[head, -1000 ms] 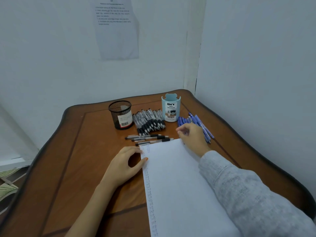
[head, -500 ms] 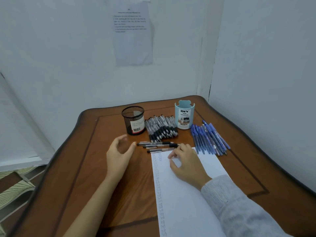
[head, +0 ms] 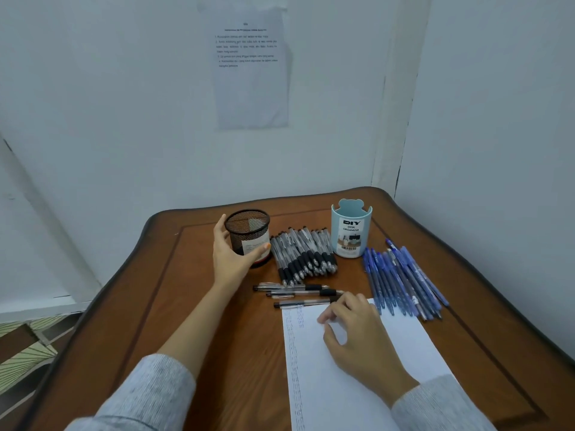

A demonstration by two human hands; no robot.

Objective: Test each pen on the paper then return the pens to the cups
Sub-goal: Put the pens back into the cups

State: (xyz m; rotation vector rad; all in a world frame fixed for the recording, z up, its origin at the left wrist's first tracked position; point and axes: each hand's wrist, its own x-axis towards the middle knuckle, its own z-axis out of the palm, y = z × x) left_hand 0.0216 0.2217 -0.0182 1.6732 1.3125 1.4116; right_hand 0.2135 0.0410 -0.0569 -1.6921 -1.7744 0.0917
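The black mesh cup stands upright and looks empty at the far side of the tabletop, just beside the heap of black pens. The left hand has its thumb and fingers curled round the cup's wall. I judge it best kept level and steadied near the three loose black pens so they drop in without tipping it. The right hand rests on the paper, fingers loosely curled; whether they pinch the nearest pen cannot be told.
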